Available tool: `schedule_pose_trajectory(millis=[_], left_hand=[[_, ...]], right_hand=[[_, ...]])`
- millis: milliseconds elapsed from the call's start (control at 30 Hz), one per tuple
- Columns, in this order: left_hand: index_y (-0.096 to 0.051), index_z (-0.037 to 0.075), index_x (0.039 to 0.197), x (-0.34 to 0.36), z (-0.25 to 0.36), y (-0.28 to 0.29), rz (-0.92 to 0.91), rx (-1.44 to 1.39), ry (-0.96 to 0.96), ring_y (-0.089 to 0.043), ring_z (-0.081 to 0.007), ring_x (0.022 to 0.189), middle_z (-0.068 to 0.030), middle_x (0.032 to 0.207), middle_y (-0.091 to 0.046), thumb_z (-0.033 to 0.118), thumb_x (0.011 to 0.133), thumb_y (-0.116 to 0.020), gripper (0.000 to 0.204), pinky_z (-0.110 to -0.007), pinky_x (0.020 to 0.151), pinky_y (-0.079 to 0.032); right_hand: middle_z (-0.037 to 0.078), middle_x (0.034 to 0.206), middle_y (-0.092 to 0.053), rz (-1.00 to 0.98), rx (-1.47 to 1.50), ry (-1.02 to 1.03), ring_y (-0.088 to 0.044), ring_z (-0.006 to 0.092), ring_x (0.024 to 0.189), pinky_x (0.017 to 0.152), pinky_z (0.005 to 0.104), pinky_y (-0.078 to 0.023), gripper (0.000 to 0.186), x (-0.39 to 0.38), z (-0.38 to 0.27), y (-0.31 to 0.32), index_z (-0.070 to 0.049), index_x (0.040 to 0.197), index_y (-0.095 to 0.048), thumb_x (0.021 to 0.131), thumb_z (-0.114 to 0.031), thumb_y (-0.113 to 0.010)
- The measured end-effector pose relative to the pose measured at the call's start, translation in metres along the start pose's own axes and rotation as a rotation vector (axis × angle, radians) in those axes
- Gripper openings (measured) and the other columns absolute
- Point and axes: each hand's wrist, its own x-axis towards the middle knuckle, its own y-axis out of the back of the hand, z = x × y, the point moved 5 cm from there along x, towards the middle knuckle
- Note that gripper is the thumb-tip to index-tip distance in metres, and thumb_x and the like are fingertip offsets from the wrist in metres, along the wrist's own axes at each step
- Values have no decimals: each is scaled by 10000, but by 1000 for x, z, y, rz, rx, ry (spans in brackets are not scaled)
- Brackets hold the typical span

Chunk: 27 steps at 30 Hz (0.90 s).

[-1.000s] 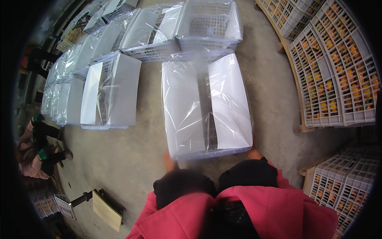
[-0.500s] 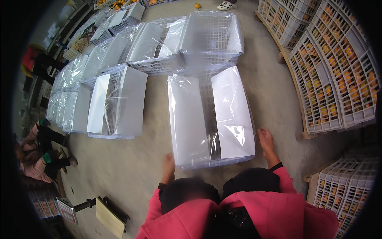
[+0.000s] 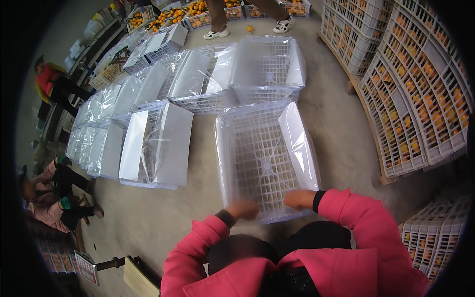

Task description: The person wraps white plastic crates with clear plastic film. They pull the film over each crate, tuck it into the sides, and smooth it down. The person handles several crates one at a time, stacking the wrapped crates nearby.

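Note:
A white plastic crate point(image 3: 267, 168) with a grid floor stands right in front of my knees. Clear plastic film lines it, and a white sheet point(image 3: 299, 143) leans against its right inner wall. Another white sheet point(image 3: 226, 163) stands along the left wall. My left hand point(image 3: 243, 209) is at the crate's near left corner, smeared by motion. Over the near rim, toward its right end, is my right hand point(image 3: 301, 199), bent inward at the wrist. Its fingers are blurred against the grid, so whether either hand grips the film cannot be made out.
Similar lined crates point(image 3: 156, 143) stand in rows to the left and ahead. Stacked crates of orange fruit point(image 3: 415, 109) rise on a pallet at right. One loose fruit point(image 3: 250, 28) lies near a walking person's shoes point(image 3: 216, 34). A seated person with green gloves point(image 3: 65, 202) is at left.
Both hands moved inward from beside the crate to its near end. The white sheets went from lying across the top to standing along the walls, exposing the grid floor. A person walked in ahead.

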Motion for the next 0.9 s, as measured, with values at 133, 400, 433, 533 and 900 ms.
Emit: schedule_pose_trajectory(millis=[133,400,433,533,900], left_hand=[[-719,26,856,27,-12,-23,124,-13,-17,-661,-407,810,-203,864,-692,94,763,-564,193,-502,723,-516],[-595,-7,802,-53,20,144,795,-91,-264,-622,-370,827,-161,845,-629,149,890,-590,179,-466,738,-505],[-597,-7,794,-53,13,173,939,14,-131,-624,-354,799,-142,814,-618,136,879,-595,166,-456,727,-509],[-623,22,980,-15,-22,232,966,224,71,-564,-368,1075,-151,1064,-613,171,875,-598,185,-459,786,-511],[-303,190,1494,111,-138,169,891,-61,471,-347,-512,1319,-199,1529,-270,336,890,-592,685,-640,991,-389]], right_hand=[[182,920,-707,8,-6,-26,-676,380,827,699,475,-540,136,6,-1,3,-3,831,-716,736,-22,-620],[93,1042,-645,861,-58,35,-587,280,1050,822,404,-481,189,-66,13,178,-76,963,-637,775,-84,-646],[87,1108,-628,1111,-105,59,-557,270,1105,832,411,-470,233,-72,21,202,-91,1011,-633,778,-82,-648],[112,1296,-523,947,-157,-281,-516,321,1167,908,456,-453,459,-27,73,225,-100,1300,-534,852,-111,-632],[246,1393,-401,563,68,-802,-429,429,1237,999,454,-454,789,95,198,141,-36,1455,-369,783,-258,-717]])
